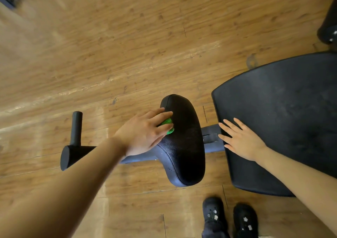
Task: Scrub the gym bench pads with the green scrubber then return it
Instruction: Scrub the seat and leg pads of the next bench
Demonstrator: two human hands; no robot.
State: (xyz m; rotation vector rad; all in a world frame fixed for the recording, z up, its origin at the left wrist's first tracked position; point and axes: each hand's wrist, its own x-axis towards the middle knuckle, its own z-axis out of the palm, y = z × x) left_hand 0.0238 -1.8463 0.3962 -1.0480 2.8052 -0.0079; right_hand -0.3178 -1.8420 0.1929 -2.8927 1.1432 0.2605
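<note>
Pressing the green scrubber (pixel 168 126) under the left hand (pixel 144 133) at frame centre, fingers curled over it, against the small seat pad (pixel 184 146) — long axis running up-down. Resting the right hand (pixel 240 140) flat, fingers spread, on the large back pad (pixel 284 113) — right of centre.

One view only, from the camera on my head, wide-angle, pointing almost straight down past my arms. It looks from standing height at the wood floor (pixel 127 46), which fills the frame from 9 to 1 o'clock. The small bench pad (pixel 184 146) sits just below centre; the large pad (pixel 284 119) runs off the edge at 3 o'clock. My shoes (pixel 229 219) show at 5 o'clock. Straight lines bow toward the edges. The far top-left corner is blurred.
</note>
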